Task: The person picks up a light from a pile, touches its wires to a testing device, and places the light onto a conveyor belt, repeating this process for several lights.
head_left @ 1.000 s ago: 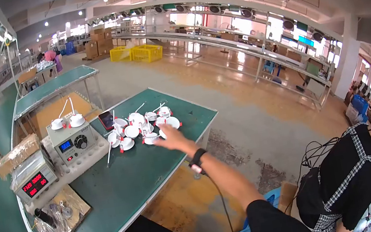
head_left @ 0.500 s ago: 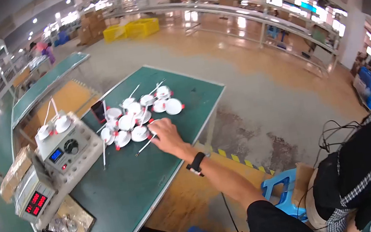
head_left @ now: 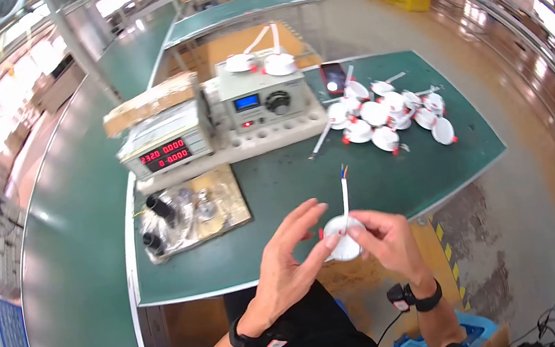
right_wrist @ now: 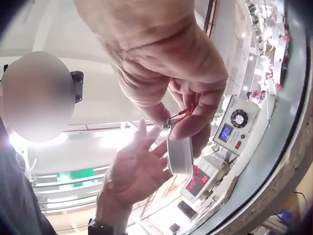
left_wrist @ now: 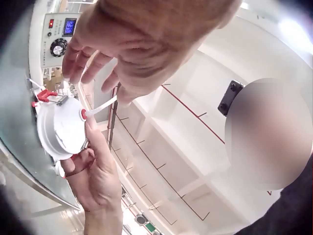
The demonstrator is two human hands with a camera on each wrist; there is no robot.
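Note:
Over the table's front edge, my right hand point(head_left: 394, 242) grips a small white round downlight point(head_left: 344, 249) with red-tipped spring clips. A white cable point(head_left: 346, 199) with bare coloured wire ends rises from the lamp. In the left wrist view the right thumb presses beside the red cable entry on the back of the downlight point(left_wrist: 66, 132). My left hand point(head_left: 283, 263) is on the lamp's other side, fingers extended and spread, thumb tip at its face. The right wrist view shows a red clip point(right_wrist: 186, 112) among the right fingers.
Several similar downlights point(head_left: 375, 113) lie piled at the table's right, near a phone point(head_left: 334, 79). Behind stand a dial instrument point(head_left: 262, 96) carrying two lamps and a meter point(head_left: 168, 147) with red digits. A board with black cylindrical parts point(head_left: 224, 200) lies at left on the green table point(head_left: 288, 193).
My right hand has brought a downlight from the pile toward my body, and my left hand has come up beside it. The head view has turned left.

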